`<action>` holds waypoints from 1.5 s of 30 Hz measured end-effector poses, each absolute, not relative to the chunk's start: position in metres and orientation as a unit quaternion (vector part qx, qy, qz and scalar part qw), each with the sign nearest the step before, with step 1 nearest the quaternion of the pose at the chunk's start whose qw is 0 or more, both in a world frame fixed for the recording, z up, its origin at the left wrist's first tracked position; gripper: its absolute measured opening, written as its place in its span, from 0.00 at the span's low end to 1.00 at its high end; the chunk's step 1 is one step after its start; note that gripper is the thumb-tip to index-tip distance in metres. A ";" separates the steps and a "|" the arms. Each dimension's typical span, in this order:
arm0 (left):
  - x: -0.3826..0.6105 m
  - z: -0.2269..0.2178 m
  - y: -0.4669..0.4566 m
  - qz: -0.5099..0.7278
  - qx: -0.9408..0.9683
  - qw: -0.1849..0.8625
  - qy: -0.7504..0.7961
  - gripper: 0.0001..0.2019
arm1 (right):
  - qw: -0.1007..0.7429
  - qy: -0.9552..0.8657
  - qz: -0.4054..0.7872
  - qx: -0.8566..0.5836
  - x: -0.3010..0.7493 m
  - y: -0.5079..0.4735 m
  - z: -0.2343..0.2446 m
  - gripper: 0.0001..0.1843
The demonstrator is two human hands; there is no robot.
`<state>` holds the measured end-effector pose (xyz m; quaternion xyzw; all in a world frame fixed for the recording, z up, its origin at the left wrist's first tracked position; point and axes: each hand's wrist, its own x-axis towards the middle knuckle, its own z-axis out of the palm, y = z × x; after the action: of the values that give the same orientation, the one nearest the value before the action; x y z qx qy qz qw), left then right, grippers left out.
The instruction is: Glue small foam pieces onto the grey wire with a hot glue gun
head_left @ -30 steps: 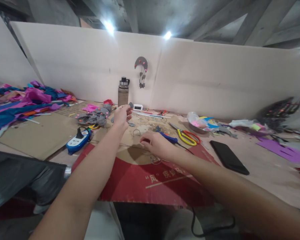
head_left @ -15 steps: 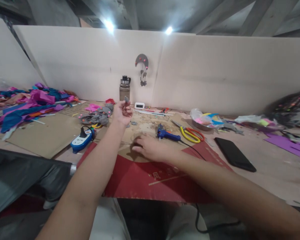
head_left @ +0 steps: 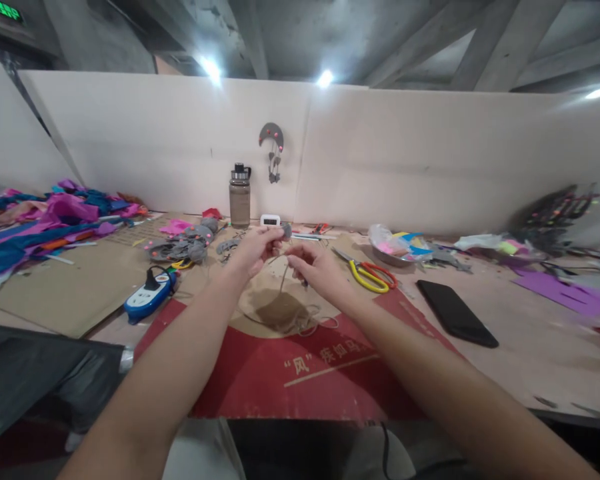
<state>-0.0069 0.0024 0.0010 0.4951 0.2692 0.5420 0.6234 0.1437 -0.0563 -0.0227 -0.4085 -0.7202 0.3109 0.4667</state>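
My left hand (head_left: 258, 249) is raised above the red-and-brown cardboard (head_left: 260, 380), its fingers closed on a small grey felt piece (head_left: 287, 231). Close beside it, my right hand (head_left: 314, 268) pinches a thin beige cord (head_left: 283, 280) near the felt piece. The cord hangs down and lies in loose loops on the cardboard. Whether cord and felt touch, I cannot tell. Only a scrap of blue shows behind my right hand, where the glue gun is mostly hidden. Scissors (head_left: 367, 275) with yellow and red handles lie to the right of that hand.
A blue power strip (head_left: 150, 297) and a heap of grey felt pieces (head_left: 177, 245) lie at left. A bottle (head_left: 239, 200) stands by the wall, below left of a hanging felt moon (head_left: 271, 137). A phone (head_left: 455, 312) and a bowl (head_left: 391, 259) of scraps are at right.
My left hand has come down and right with the grey felt piece. My right hand has risen from the cardboard and now holds the cord. The view has shifted slightly.
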 end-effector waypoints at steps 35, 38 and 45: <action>0.011 -0.025 0.000 0.479 0.642 0.458 0.386 0.15 | 0.625 -0.530 0.420 -0.389 0.169 -0.031 -0.044 0.10; 0.002 -0.027 0.009 0.457 0.677 0.309 0.487 0.14 | 0.646 -0.501 0.424 -0.390 0.173 -0.024 -0.046 0.10; 0.005 -0.023 0.007 0.499 0.677 0.273 0.467 0.10 | 0.614 -0.519 0.419 -0.422 0.167 -0.027 -0.054 0.10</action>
<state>0.0054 0.0071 -0.0225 0.6769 0.4667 0.4993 0.2731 0.1668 -0.0268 -0.0536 -0.4219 -0.5187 0.4193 0.6141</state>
